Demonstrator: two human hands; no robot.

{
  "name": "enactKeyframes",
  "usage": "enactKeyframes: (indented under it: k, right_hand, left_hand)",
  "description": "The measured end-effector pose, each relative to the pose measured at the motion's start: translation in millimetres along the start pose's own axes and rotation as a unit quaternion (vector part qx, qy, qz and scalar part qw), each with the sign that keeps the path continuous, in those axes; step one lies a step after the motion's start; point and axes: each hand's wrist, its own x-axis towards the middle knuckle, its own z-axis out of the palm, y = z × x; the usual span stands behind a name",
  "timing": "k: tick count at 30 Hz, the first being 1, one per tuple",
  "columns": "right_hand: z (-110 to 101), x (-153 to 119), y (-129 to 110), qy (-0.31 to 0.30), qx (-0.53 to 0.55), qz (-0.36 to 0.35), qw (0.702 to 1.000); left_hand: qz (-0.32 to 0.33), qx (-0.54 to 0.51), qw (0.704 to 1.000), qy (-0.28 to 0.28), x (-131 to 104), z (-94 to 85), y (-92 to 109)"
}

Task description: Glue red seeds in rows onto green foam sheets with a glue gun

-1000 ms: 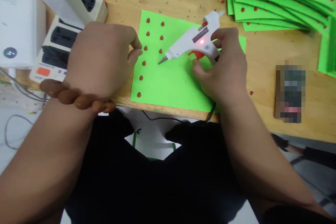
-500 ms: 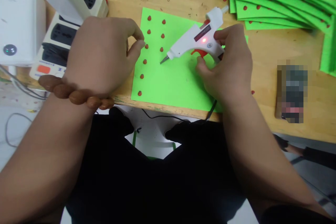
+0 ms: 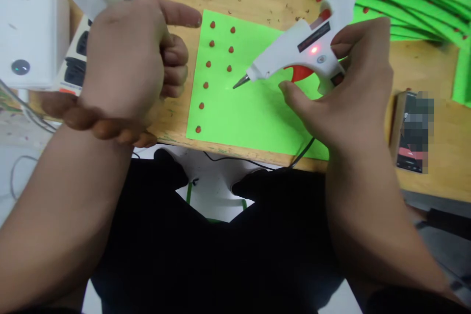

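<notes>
A white glue gun (image 3: 309,46) with a red trigger and a lit red light is in my right hand (image 3: 353,83). The gun's metal nozzle points down-left, at or just above a green sheet (image 3: 257,113). Small red ladybug-like pieces (image 3: 208,64) sit on the sheet's left part, in one longer column and one shorter one. Left of the sheet is my left hand (image 3: 128,54), its index finger stretched toward the sheet's upper-left corner. The other visible fingers are curled in, and whatever the palm may contain is hidden.
A stack of green sheets (image 3: 405,5) with red dots lies at the upper right. Behind my left hand are a power strip (image 3: 79,66) and a white device (image 3: 29,29). A partly blurred dark object (image 3: 412,132) rests at the right. A black cable (image 3: 303,152) crosses the table's front edge.
My right hand and the glue gun have shifted right and up, with the nozzle tip moving slightly right. My left hand's index finger has straightened from a thumb-and-finger pinch, and the hand has risen.
</notes>
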Motion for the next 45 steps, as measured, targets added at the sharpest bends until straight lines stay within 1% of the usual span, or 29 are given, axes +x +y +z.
enactKeyframes:
  k: [1,2,3,4,6,7,8,9,11,12,13,14,15,16,18,21,24,27,29,32,36,37,39,41,43,45]
  right_hand:
    - [0.9,0.5,3.0,0.001,0.004,-0.003,1.0]
    - [2.5,1.4,7.0,0.003,0.007,-0.003,1.0]
    - [4.7,2.4,11.9,0.003,0.009,0.0,1.0]
    - [7.0,3.6,17.1,0.003,0.009,0.006,1.0]
    - [10.5,6.0,26.9,0.009,0.003,0.016,1.0]
    - [11.5,7.1,30.5,0.015,0.0,0.017,1.0]
    - [11.7,8.1,32.8,0.022,0.0,0.018,1.0]
    - [11.4,9.1,33.8,0.028,0.003,0.021,0.999]
    - [9.6,11.2,32.1,0.033,0.015,0.045,0.998]
    - [8.5,12.3,30.1,0.031,0.02,0.062,0.997]
    - [7.5,13.5,28.1,0.029,0.024,0.079,0.996]
    - [6.7,14.8,26.3,0.028,0.026,0.092,0.995]
    - [6.2,16.0,25.1,0.025,0.029,0.101,0.994]
    - [6.0,17.0,24.5,0.024,0.031,0.107,0.993]
    - [6.0,18.5,25.1,0.023,0.039,0.115,0.992]
    - [6.3,18.8,27.8,0.024,0.052,0.127,0.99]
    - [6.6,18.7,29.4,0.024,0.07,0.138,0.988]
    - [8.0,19.8,30.7,0.025,0.08,0.146,0.986]
    - [9.6,20.9,32.4,0.024,0.078,0.154,0.985]
    - [11.8,21.4,35.4,0.017,0.085,0.157,0.984]
    - [13.2,19.6,36.9,0.008,0.104,0.155,0.982]
    - [13.5,19.2,36.5,0.001,0.107,0.154,0.982]
    - [14.1,19.4,35.2,-0.017,0.108,0.158,0.981]
    - [14.6,20.6,33.2,-0.037,0.099,0.172,0.979]
    - [15.2,22.2,31.2,-0.049,0.088,0.185,0.978]
    - [15.6,23.5,29.6,-0.051,0.085,0.188,0.977]
  left_hand:
    - [-0.067,-0.062,0.995,-0.031,-0.2,2.4,3.0]
    - [-0.125,-0.119,0.983,-0.058,-1.2,4.1,6.0]
    - [-0.165,-0.161,0.97,-0.077,-2.8,4.9,8.5]
    - [-0.181,-0.188,0.962,-0.085,-4.8,4.8,10.1]
    - [-0.177,-0.188,0.962,-0.09,-8.0,2.1,8.6]
    - [-0.166,-0.179,0.965,-0.099,-8.3,-0.1,5.2]
    - [-0.141,-0.163,0.97,-0.11,-7.3,-2.5,0.1]
    - [-0.101,-0.13,0.979,-0.119,-4.6,-4.8,-6.4]
    - [0.01,-0.018,0.994,-0.107,5.7,-8.0,-21.1]
    - [0.076,0.053,0.992,-0.083,12.7,-8.3,-28.0]
    - [0.131,0.118,0.983,-0.047,20.2,-7.6,-33.6]
    - [0.176,0.173,0.969,-0.019,27.7,-5.7,-37.6]
    - [0.2,0.227,0.953,-0.001,34.5,-2.8,-39.8]
    - [0.206,0.277,0.938,0.009,40.2,1.0,-40.5]
    - [0.18,0.367,0.913,0.013,48.1,10.0,-39.1]
    - [0.134,0.442,0.887,0.014,54.7,21.4,-38.9]
    - [0.135,0.472,0.871,0.023,60.2,23.9,-43.4]
    - [0.174,0.468,0.865,0.039,61.9,17.7,-44.2]
    - [0.214,0.434,0.874,0.042,58.2,11.1,-41.0]
    - [0.261,0.353,0.898,0.033,45.8,0.4,-34.7]
    - [0.271,0.296,0.916,-0.006,27.6,-11.7,-31.0]
    - [0.274,0.29,0.917,-0.004,24.5,-13.8,-31.2]
    - [0.285,0.294,0.912,0.018,20.6,-17.2,-32.4]
    - [0.299,0.318,0.899,0.032,19.9,-20.1,-34.1]
    - [0.31,0.342,0.886,0.037,21.8,-23.0,-35.7]
    - [0.315,0.354,0.88,0.04,24.1,-25.4,-36.0]
